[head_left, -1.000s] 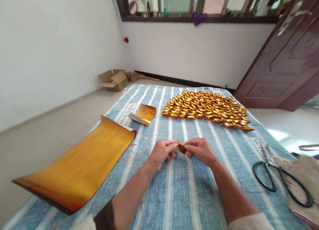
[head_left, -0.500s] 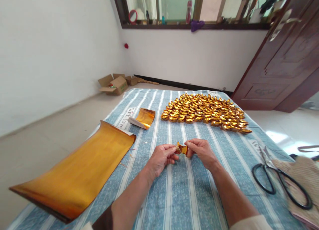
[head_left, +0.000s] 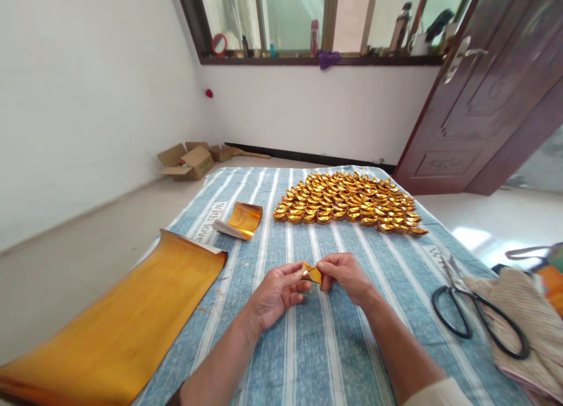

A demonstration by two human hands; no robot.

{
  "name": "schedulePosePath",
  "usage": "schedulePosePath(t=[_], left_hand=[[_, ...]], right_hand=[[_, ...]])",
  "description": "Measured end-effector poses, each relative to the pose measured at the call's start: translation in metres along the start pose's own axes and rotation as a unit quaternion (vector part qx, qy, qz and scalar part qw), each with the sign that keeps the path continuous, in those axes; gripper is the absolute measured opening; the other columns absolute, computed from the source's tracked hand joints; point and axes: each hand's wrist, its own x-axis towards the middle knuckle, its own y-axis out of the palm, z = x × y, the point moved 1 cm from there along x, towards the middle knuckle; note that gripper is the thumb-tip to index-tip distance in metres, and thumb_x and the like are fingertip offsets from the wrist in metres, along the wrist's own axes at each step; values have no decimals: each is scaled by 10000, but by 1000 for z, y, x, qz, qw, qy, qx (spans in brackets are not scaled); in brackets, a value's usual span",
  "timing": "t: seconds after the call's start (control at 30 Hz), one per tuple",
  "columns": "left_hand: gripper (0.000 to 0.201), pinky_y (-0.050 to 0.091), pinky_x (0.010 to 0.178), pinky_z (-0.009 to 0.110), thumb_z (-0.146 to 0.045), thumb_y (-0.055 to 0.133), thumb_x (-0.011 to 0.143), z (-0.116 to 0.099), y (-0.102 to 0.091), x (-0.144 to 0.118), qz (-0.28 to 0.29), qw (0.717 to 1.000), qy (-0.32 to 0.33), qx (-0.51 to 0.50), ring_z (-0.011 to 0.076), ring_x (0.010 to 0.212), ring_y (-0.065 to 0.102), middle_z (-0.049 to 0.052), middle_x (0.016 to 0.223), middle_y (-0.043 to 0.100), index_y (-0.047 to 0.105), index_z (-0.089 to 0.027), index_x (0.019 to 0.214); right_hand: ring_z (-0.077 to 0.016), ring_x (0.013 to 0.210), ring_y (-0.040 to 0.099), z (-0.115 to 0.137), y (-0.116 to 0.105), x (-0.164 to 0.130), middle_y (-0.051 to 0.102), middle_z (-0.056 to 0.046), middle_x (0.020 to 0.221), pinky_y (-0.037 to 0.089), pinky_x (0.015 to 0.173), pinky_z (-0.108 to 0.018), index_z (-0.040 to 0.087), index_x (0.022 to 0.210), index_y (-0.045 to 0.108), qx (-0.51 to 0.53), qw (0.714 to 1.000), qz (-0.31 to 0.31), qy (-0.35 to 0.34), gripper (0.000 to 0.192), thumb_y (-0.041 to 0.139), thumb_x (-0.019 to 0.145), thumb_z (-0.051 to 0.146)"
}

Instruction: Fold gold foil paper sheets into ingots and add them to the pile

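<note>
A small folded piece of gold foil paper (head_left: pixel 311 273) is pinched between my left hand (head_left: pixel 277 291) and my right hand (head_left: pixel 345 275), a little above the blue striped cloth (head_left: pixel 316 347). Beyond my hands lies a wide patch of several finished gold paper ingots (head_left: pixel 347 202) in tight rows. A large gold foil sheet (head_left: pixel 118 330) lies curled at the near left. A small stack of cut gold squares (head_left: pixel 240 220) rests between that sheet and the ingots.
Black scissors (head_left: pixel 477 318) lie at the right edge beside a beige woven bag (head_left: pixel 528 324). Open cardboard boxes (head_left: pixel 187 159) stand on the floor by the far left wall. A dark wooden door (head_left: pixel 488 101) stands open at the right.
The view has tilted up and shifted left. My hands have kept working the small gold piece, which now looks flatter and more folded. The rest of the cloth is unchanged.
</note>
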Motion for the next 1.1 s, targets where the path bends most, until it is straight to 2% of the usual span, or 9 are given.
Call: schedulePosePath(t=[0.2,0.5,0.63,0.73,0.8,0.9,0.97,1.1], left_hand=[[311,555,525,183,-77,647,833,4,-4,1,54,998,3,-40,132,704,691,96,919,698,615,-100,1141],[322,543,533,189,-146,697,805,7,-7,2,74,996,4,-56,130,707,686,91,950,693,624,-111,1117],[287,544,546,208,-181,702,794,8,-6,4,55,998,13,-30,137,713,677,93,939,695,649,-109,1067],[266,521,541,209,-213,719,759,7,-6,5,-2,996,67,62,138,694,660,97,935,705,682,-108,1000],[248,488,529,199,-225,706,748,5,-7,5,-50,978,125,161,132,664,641,86,893,717,705,-113,969],[205,462,549,211,-205,643,751,4,-10,7,-108,919,199,323,131,628,613,57,806,718,733,-129,918],[182,470,603,228,-171,622,730,5,-11,9,-129,887,225,383,140,645,611,45,798,712,742,-141,863],[174,454,629,234,-154,617,712,8,-12,10,-122,871,222,421,147,642,603,20,754,703,746,-166,829]], right_hand=[[-104,443,542,1,0,-3,630,-10,469,405,514,-223,134,674,675,22,1000,16,3,387,681,727,516],[-108,449,558,3,1,-5,638,-16,498,433,522,-232,135,711,680,5,1000,15,-3,419,657,742,552],[-118,460,564,1,0,-4,635,-21,511,446,531,-244,140,711,676,-44,999,-1,-24,430,596,788,555],[-128,494,565,0,-1,-3,628,-13,521,439,555,-250,154,738,686,-113,992,-21,-59,395,549,836,511],[-133,535,563,0,-1,-3,626,-6,548,419,575,-249,173,750,697,-175,980,-34,-90,349,538,854,465],[-140,617,568,-1,0,-3,645,-6,633,386,617,-247,203,758,711,-271,952,-35,-136,287,534,871,398],[-151,691,589,-1,0,-3,676,-18,713,382,664,-249,217,775,715,-324,932,-26,-158,261,528,884,363],[-176,801,610,-1,0,-5,706,-47,807,374,728,-257,223,797,710,-410,894,-9,-179,246,511,906,321]])
